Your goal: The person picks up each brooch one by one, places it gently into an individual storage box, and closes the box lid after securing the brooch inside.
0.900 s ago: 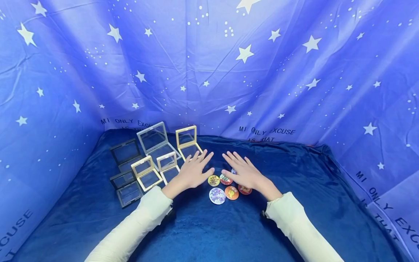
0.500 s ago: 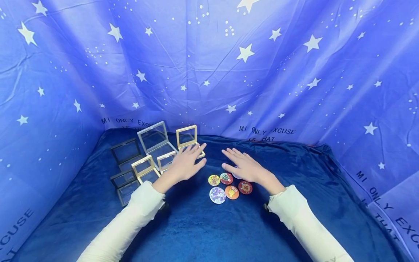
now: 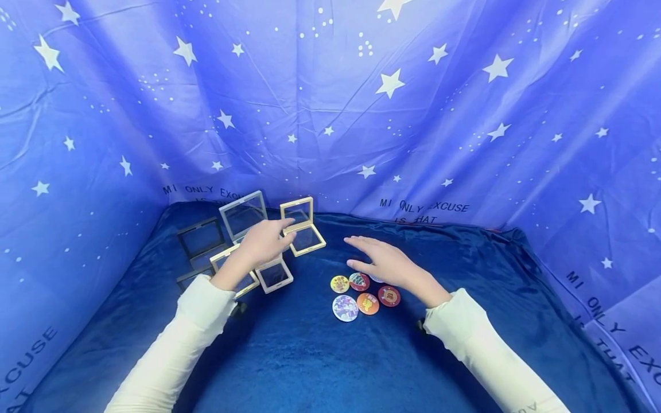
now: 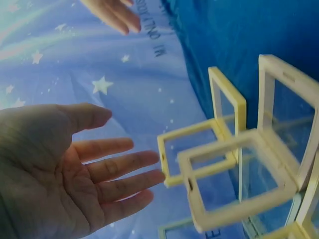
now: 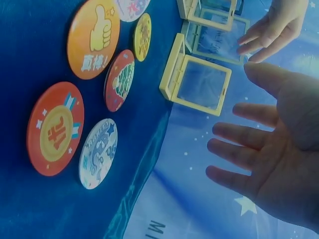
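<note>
The left hand [image 3: 263,244] hovers over the group of opened frames, fingers fairly straight and holding nothing; in the left wrist view the left hand [image 4: 109,174] is beside a cream frame [image 4: 239,214] and a yellow frame [image 4: 194,129]. Just right of it in the head view is the yellow frame [image 3: 311,249]. The right hand [image 3: 392,264] is above the far edge of the round badges, among them an orange badge [image 3: 368,304] and a red badge [image 3: 389,296]. Seen from the right wrist, the right hand [image 5: 269,144] has spread, empty fingers near the white badge [image 5: 98,153].
A large grey frame [image 3: 242,215] stands behind the left hand, with a black frame [image 3: 200,238] to its left. Dark blue cloth [image 3: 310,355] covers the table. A starry curtain [image 3: 330,86] hangs behind and at both sides.
The left hand has moved left from beside the badges to over the frames, uncovering the small cream frame. The right hand has shifted slightly, showing more of the red badge.
</note>
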### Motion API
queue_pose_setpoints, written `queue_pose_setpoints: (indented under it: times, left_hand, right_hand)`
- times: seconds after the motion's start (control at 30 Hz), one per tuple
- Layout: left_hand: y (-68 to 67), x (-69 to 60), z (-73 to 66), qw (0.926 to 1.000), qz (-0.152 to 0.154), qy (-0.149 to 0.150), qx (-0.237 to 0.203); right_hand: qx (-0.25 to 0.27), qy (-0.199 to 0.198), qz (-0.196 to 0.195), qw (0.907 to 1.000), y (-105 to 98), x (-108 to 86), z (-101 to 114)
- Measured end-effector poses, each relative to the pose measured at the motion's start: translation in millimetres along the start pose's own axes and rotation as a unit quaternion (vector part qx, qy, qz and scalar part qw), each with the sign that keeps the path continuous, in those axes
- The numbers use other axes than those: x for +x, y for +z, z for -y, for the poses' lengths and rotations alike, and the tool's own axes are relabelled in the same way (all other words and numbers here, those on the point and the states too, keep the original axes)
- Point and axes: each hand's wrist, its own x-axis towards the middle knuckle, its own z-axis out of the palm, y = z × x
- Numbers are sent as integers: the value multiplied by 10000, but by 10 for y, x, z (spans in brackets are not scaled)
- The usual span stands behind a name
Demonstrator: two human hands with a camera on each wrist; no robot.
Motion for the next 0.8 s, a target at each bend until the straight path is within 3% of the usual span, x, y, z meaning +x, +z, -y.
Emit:
queue_pose_setpoints:
  times: [0.17,0.33,0.53,0.8]
  left_hand:
    - [-95,-35,103,9998,-107,-78,173]
    - [-144,-67,205,9991,43,-364,191]
    - [-145,-72,303,9980,232,-569,141]
    - [-98,-55,371,9981,167,-587,53]
  right_hand:
    - [-155,-307,-185,9992,37,28,48]
    - [-181,-416,-98,9989,86,47,116]
    - [-201,-424,-24,9989,159,63,156]
    - [-208,-450,-38,9988,204,90,167]
